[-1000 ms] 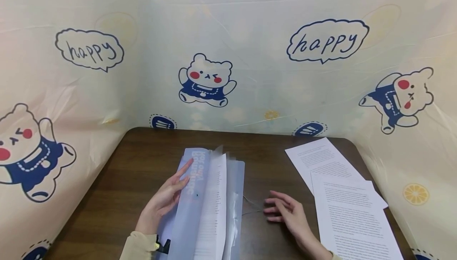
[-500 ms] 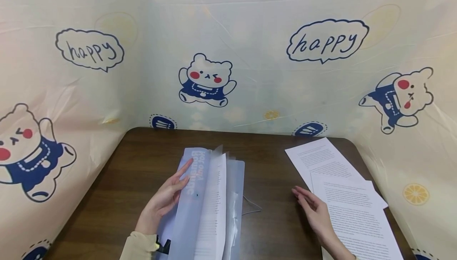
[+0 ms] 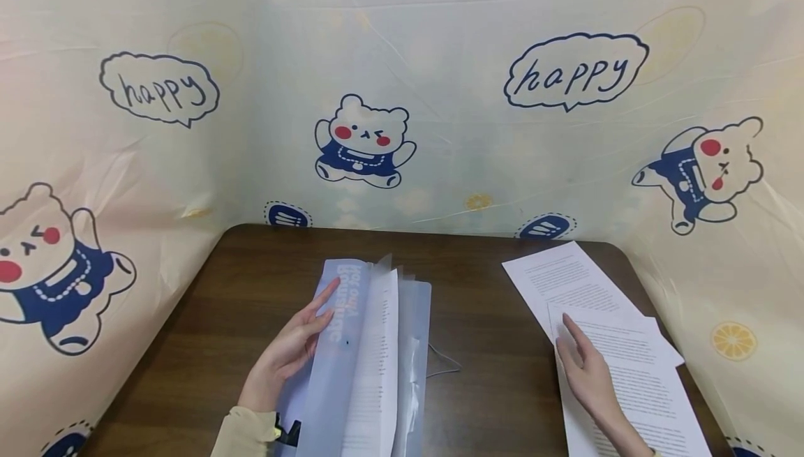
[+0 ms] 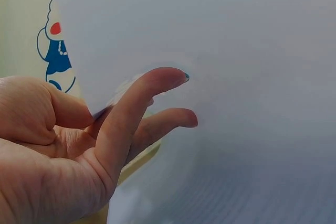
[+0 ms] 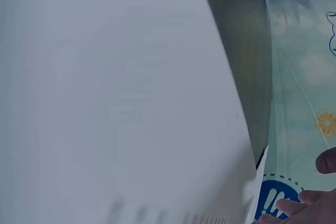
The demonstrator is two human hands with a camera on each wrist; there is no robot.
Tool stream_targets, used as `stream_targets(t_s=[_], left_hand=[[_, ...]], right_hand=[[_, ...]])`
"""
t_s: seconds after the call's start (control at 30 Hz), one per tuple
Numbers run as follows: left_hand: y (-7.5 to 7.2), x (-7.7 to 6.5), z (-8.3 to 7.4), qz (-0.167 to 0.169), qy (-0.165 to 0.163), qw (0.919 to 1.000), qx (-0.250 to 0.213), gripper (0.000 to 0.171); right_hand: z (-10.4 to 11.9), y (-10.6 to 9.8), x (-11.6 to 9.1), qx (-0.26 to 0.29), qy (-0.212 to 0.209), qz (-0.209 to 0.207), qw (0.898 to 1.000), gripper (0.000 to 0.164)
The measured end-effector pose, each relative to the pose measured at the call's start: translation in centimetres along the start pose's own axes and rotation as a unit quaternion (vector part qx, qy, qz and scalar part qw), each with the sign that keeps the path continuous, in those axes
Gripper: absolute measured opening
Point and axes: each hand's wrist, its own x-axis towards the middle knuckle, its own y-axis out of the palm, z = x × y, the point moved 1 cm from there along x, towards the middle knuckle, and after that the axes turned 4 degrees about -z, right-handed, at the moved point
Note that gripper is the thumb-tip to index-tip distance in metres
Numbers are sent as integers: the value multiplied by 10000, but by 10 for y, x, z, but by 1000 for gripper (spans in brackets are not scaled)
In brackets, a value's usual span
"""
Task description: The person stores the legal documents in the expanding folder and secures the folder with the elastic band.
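Note:
A pale blue folder (image 3: 323,380) stands partly open on the table, with white lettering on its cover. Inside it are a printed sheet (image 3: 370,387) and clear sleeves (image 3: 411,345). My left hand (image 3: 285,349) grips the folder's left side; the left wrist view shows the thumb pinching a pale edge, with two other fingers extended. On the right, my right hand (image 3: 590,377) lies over the left edge of a printed page (image 3: 647,380), its fingers fairly straight. That page overlaps another printed page (image 3: 562,272). At the right wrist view's corner, the right fingers (image 5: 307,211) appear beside the paper's edge.
A thin grey elastic cord (image 3: 446,366) loops out from the folder's right side onto the dark wooden table (image 3: 484,289). Patterned fabric (image 3: 452,94) with cartoon bears hangs round the table's back and sides.
My right hand has moved right, from beside the cord to over the near printed page. The left hand and the folder have stayed in place.

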Motion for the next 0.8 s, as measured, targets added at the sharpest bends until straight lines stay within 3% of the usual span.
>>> stream_targets(t_s=[0.13,0.2,0.37,0.8], left_hand=[[0,0,0,-12,-4,10000,29,70],[-1,0,0,-27,-2,10000,39,70],[0,-1,-1,-66,-22,10000,50,70],[1,-3,-3,-150,-81,9997,180,70]], right_hand=[[-27,0,10,-428,-83,-55,9990,68],[-35,-4,13,-597,-330,-98,9976,70],[-40,-22,13,-1014,-755,-116,9919,72],[-64,-45,22,-1911,-855,-170,9777,73]])
